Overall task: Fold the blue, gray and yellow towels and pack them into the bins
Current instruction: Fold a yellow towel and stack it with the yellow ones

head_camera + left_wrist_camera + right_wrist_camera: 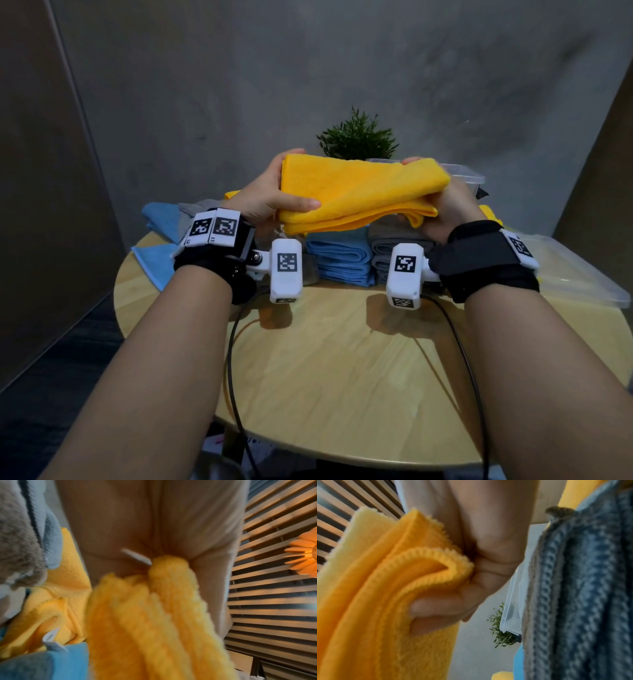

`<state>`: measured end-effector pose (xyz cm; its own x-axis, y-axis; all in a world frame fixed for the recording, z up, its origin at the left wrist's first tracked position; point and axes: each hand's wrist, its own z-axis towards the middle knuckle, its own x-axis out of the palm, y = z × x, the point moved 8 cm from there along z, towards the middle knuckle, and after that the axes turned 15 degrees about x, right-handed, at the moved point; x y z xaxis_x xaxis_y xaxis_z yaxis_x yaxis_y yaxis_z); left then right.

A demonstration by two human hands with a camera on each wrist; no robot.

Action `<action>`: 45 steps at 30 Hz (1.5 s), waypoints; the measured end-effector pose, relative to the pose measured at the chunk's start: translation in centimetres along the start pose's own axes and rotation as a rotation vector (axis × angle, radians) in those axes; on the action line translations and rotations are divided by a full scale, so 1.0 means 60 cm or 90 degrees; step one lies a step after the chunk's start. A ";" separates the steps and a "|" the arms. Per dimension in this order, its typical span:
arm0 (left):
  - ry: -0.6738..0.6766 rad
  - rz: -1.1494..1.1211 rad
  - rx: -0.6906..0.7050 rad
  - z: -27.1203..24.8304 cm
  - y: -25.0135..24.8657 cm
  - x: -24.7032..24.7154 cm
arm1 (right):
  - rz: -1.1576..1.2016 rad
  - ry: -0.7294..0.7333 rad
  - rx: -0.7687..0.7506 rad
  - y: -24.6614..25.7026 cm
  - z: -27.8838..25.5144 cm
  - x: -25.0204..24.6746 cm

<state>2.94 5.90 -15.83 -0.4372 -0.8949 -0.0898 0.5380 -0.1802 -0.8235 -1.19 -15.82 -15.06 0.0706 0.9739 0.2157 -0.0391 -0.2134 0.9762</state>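
Both hands, left hand (263, 198) and right hand (448, 212), grip a folded yellow towel (356, 192) at center frame above the tabletop (342, 359).

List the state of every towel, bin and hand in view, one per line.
yellow towel: folded, held in the air by both hands
left hand: grips its left end
right hand: grips its right end
blue stack: folded, on table
gray stack: folded, beside blue
clear bin: on table, right
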 end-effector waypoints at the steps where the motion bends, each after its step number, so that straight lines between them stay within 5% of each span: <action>1: 0.000 0.019 -0.008 0.000 0.002 -0.002 | 0.012 -0.005 -0.001 0.001 0.000 0.001; 4: -0.032 0.165 -0.008 0.002 -0.005 -0.011 | 0.017 -0.017 -0.012 0.007 -0.001 0.007; 7: -0.036 0.294 0.097 0.010 -0.039 0.005 | -0.050 -0.021 -0.016 0.006 0.002 0.020; 13: 0.137 0.276 0.164 0.012 -0.048 0.084 | 0.135 0.108 0.045 0.008 -0.008 0.072; 17: -0.032 0.224 0.215 0.018 -0.065 0.045 | 0.189 0.264 0.005 0.030 -0.036 0.097; 19: -0.057 0.136 0.217 0.016 -0.071 0.036 | 0.079 0.168 -0.115 0.050 -0.040 0.085; 23: 0.039 0.072 0.247 0.008 -0.089 0.067 | -0.406 -0.110 -0.427 0.096 -0.066 0.090; 28: 0.069 0.162 0.286 0.007 -0.093 0.080 | -0.476 -0.179 -0.521 0.099 -0.086 0.107; 36: 0.013 0.133 0.278 -0.004 -0.106 0.074 | -0.430 -0.154 -0.516 0.102 -0.080 0.106; 42: 0.070 0.316 0.266 0.004 -0.098 0.089 | -0.377 -0.204 -0.446 0.088 -0.061 0.096; 45: -0.024 0.243 0.266 0.005 -0.108 0.064 | -0.273 -0.164 -0.363 0.076 -0.052 0.082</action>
<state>-2.00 3.51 -10.69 -0.1346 -0.9408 -0.3111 0.8955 0.0189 -0.4447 -4.16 -11.77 -9.61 0.4241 0.8986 -0.1126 -0.4606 0.3211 0.8275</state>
